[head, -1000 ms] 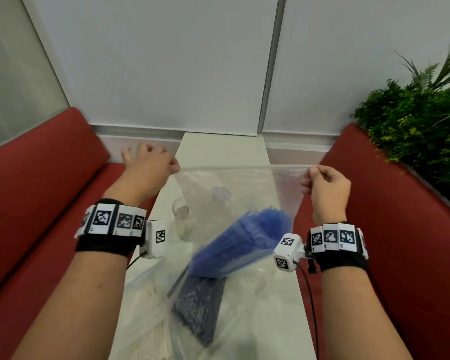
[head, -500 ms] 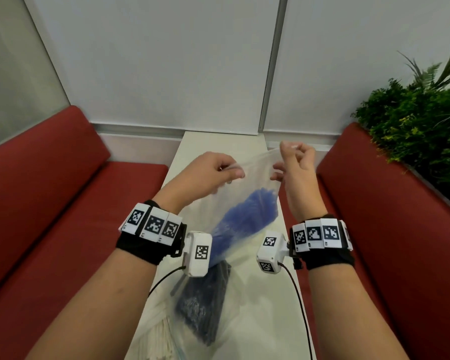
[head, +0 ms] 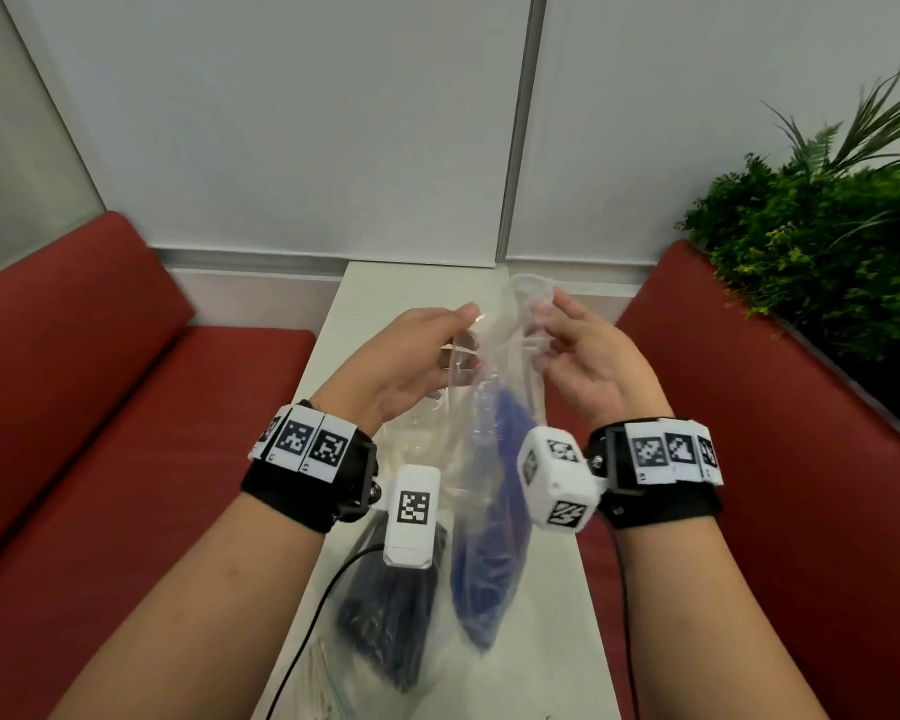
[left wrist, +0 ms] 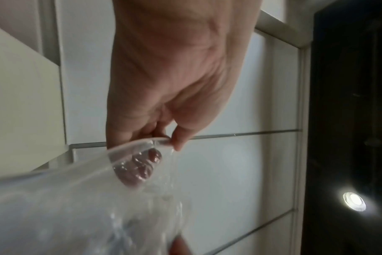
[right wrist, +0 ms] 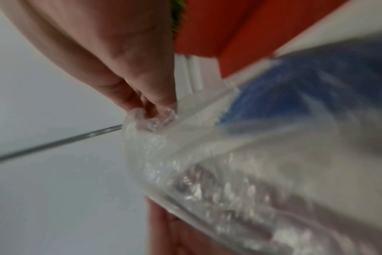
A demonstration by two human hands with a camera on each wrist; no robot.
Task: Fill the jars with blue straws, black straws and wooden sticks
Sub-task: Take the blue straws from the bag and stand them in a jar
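Observation:
A clear plastic bag (head: 494,366) hangs upright between my two hands above the narrow white table (head: 552,615). Blue straws (head: 489,553) fill its lower part. My left hand (head: 417,356) pinches the left side of the bag's mouth, thumb over the rim (left wrist: 161,141) and fingers inside. My right hand (head: 578,350) pinches the right side of the mouth (right wrist: 150,119); blue straws (right wrist: 294,89) show through the film. A bag of black straws (head: 385,615) lies flat on the table under my left wrist. Pale wooden sticks (head: 318,683) in another bag lie at the near edge. No jar shows clearly.
Red bench seats flank the table, left (head: 126,433) and right (head: 775,459). A green plant (head: 827,252) stands behind the right bench. A white wall panel closes the table's far end. Black cables (head: 307,626) trail from both wrist cameras over the table.
The bag was stretched wide between my hands a second ago. My hands have come together and turned palms inward, and the bag now hangs narrow and vertical with its mouth parted.

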